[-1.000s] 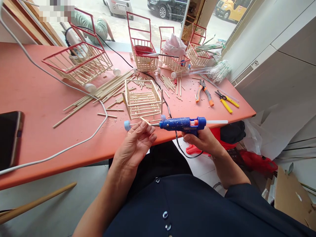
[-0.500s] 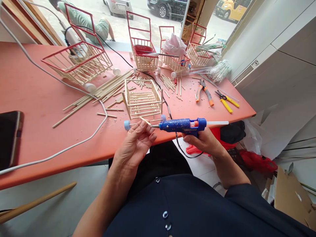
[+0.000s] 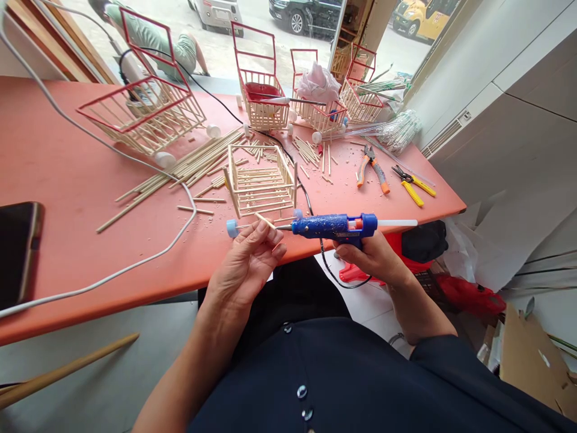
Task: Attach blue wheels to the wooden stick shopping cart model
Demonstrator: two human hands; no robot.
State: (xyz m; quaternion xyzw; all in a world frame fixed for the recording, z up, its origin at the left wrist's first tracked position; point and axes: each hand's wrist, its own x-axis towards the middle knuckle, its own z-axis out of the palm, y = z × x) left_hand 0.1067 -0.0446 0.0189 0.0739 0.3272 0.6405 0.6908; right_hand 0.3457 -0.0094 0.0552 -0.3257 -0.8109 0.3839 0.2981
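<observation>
Between the thumb and fingers of my left hand [image 3: 247,258] is a short wooden stick [image 3: 265,221], held near the table's front edge. My right hand [image 3: 376,255] grips a blue glue gun [image 3: 322,227] by its handle, with a white glue stick [image 3: 396,223] poking out of the back. The gun's nozzle points left and meets the stick's end at my left fingertips. Just beyond stands a small unpainted cart frame [image 3: 261,186] of wooden sticks; a pale blue cap wheel [image 3: 232,228] shows at its near left.
On the pink table [image 3: 67,174] lie long sticks [image 3: 180,168], pliers [image 3: 373,168], yellow-handled cutters [image 3: 415,186] and a phone [image 3: 18,255]. Red-trimmed stick carts [image 3: 139,120] stand along the back. A white cable [image 3: 148,270] crosses the left side; the black cord [image 3: 306,195] passes the cart frame.
Almost nothing differs. Both hands, the glue gun and the stick stay in nearly the same place, with only a very slight shift of the view.
</observation>
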